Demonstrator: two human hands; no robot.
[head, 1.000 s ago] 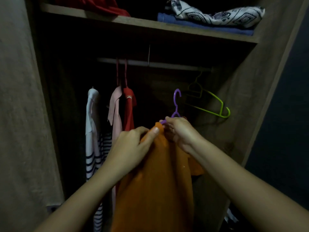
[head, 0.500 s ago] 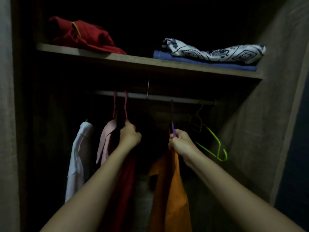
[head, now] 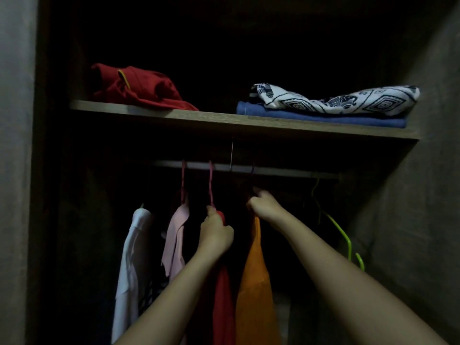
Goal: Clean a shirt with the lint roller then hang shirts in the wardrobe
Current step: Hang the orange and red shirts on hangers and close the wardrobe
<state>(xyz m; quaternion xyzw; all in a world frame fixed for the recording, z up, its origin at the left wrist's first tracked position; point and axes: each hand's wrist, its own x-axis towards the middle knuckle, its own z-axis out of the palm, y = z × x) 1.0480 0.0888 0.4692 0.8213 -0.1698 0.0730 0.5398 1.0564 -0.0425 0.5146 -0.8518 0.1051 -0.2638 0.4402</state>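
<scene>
An orange shirt (head: pixel 254 277) hangs from a dark purple hanger whose hook reaches up to the wardrobe rail (head: pixel 273 170). My right hand (head: pixel 262 206) is closed around that hanger's neck just under the rail. To its left, my left hand (head: pixel 215 235) grips the shoulder of a red shirt (head: pixel 222 305) that hangs on a pink hanger (head: pixel 211 185). Further left hang a pink shirt (head: pixel 175 235) and a white shirt (head: pixel 132 257). The lint roller is not in view.
An empty green hanger (head: pixel 343 235) hangs at the rail's right end. The shelf (head: pixel 224 120) above holds a crumpled red garment (head: pixel 139 88) on the left and a patterned cloth (head: pixel 336 98) on folded blue fabric on the right. Wardrobe walls close in both sides.
Both hands rose from chest height to the rail. The right hand carried the orange shirt's hanger up onto the rail, and the left hand left the orange shirt and took the red shirt.
</scene>
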